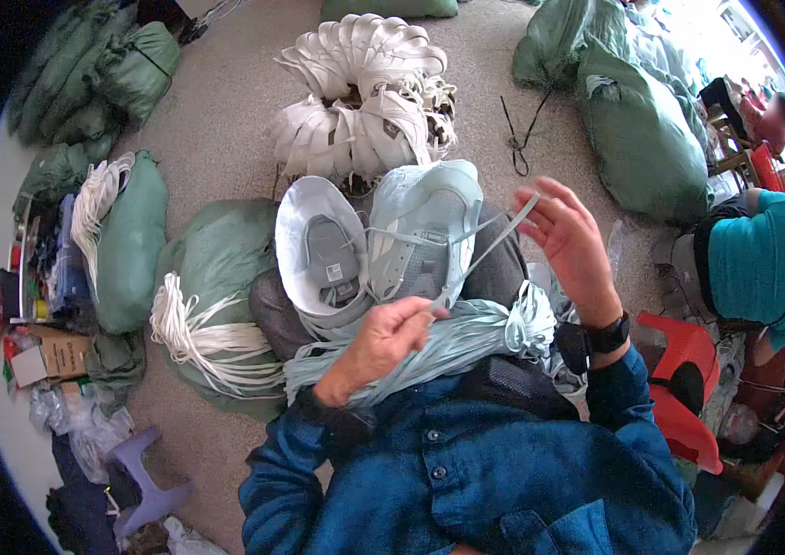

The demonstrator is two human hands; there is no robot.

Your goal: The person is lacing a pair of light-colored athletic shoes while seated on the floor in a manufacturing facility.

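Lacing work on a pale mint-green fabric sneaker [425,231], which rests tongue-up on the person's lap beside a second shoe of the pair [323,250] lying on its side with its grey insole and a small white rectangular label showing. The left hand [383,338] is closed in a pinch on one end of a flat pale-green shoelace [490,242]; the lace runs taut from that pinch, past the sneaker's eyelet area, up to the right hand [573,236], whose fingers are spread wide, the lace passing over the fingertips. A thick bundle of matching pale-green laces [466,338] lies across the lap just below the sneaker. By appearance the lacing is at an early stage: the lace stands mostly free of the upper, and how many eyelets are threaded cannot be told. A heap of white shoe uppers [365,102] on the beige floor beyond, and loose white laces [194,333] draped over a green cloth sack [217,268], suggest much remains. A brown cardboard box [60,351] with a white panel sits at the left edge among small coloured packets. Further green sacks [642,129] stand at upper right. A red plastic stool [688,370] adjoins another seated person in a teal shirt [762,268].
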